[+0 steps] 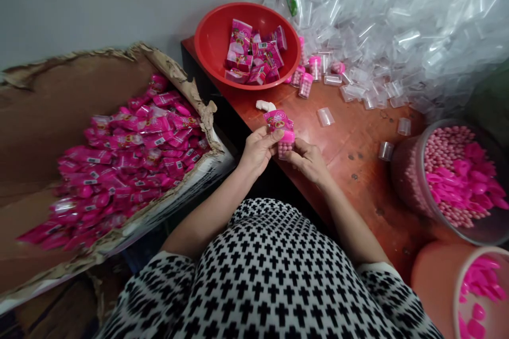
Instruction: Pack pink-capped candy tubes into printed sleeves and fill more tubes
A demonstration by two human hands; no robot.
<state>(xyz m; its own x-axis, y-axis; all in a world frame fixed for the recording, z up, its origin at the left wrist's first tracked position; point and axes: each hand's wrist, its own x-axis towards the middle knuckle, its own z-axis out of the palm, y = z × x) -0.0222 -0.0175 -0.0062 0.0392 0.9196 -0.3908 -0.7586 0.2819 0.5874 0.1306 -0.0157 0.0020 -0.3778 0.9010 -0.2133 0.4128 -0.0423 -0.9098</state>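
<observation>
In front of my body I hold a small clear jar (286, 149) of pink balls with a bright pink cap (288, 136). A pink printed wrapper (279, 118) stands at its far end; whether it is attached to the jar I cannot tell. My left hand (259, 151) is closed on the jar from the left, its thumb across the cap. From the right, the fingers of my right hand (309, 161) pinch the lower part of the jar. Just beyond the wrapper lies a white crumpled piece (265, 106) on the reddish table (338, 140).
A red bowl (207, 47) holds pink packets; filled jars (305, 86) stand beside it. Clear empty jars (397, 37) are heaped at the back right. A tub (413, 169) of pink balls and a pink bucket (433, 270) stand right. The torn carton (47, 100) at left holds wrapped packs (131, 153).
</observation>
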